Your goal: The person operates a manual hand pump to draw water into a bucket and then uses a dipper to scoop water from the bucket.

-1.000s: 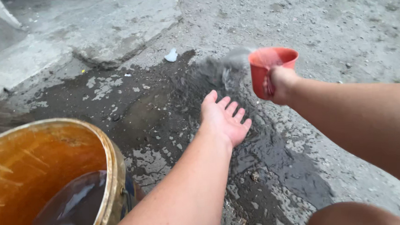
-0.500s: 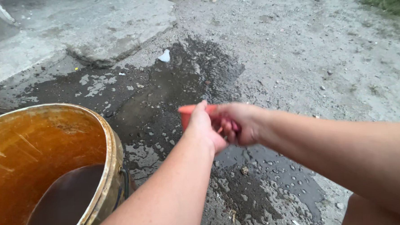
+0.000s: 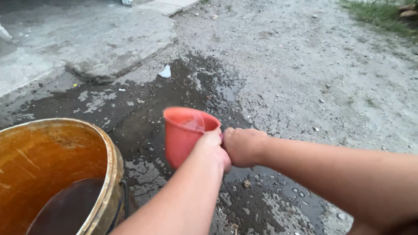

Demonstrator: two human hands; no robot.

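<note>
Your left hand wraps side of red cup, cup upright, just left of both fists. Your right hand clenched beside it, touching left hand; can't tell if it grips handle. Bucket with water lower left, wet ground beneath.

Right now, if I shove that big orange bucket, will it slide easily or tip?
The bucket would probably resist a shove: dark water fills its lower part, so it is likely heavy. Its wide body suggests it would not tip easily. The wet ground around it might let it slide a little, and the water would likely slosh.
</note>
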